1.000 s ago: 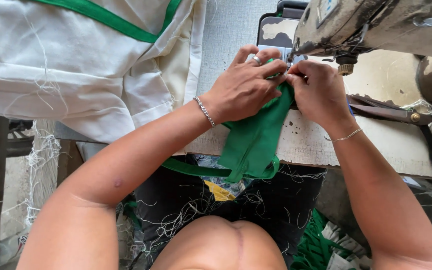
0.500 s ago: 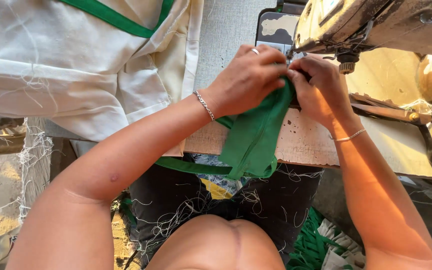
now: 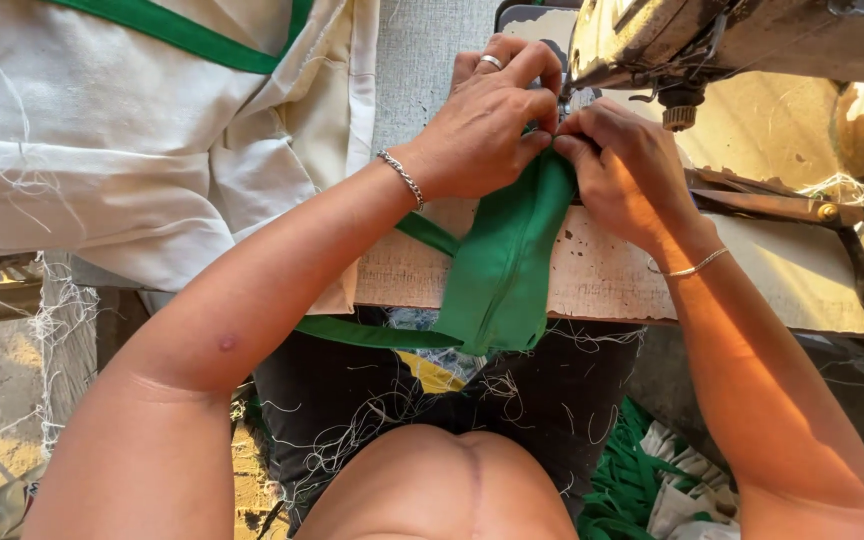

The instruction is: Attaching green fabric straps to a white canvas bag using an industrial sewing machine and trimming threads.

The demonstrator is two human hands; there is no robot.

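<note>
Both hands, left hand (image 3: pixel 482 125), right hand (image 3: pixel 627 170), pinching green fabric strip (image 3: pixel 502 270), hanging lengthwise over table edge (image 3: pixel 612 285)

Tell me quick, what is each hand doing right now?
Left hand: closed, pinching the top of the green cloth.
Right hand: closed, pinching the same green cloth beside the left hand.

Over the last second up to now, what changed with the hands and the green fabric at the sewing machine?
Little changed. Both hands, left hand and right hand, edged slightly closer to the sewing machine, still pinching the top of the green fabric, which hangs over the table edge as before. The white cloth and scissors stayed put.
</note>
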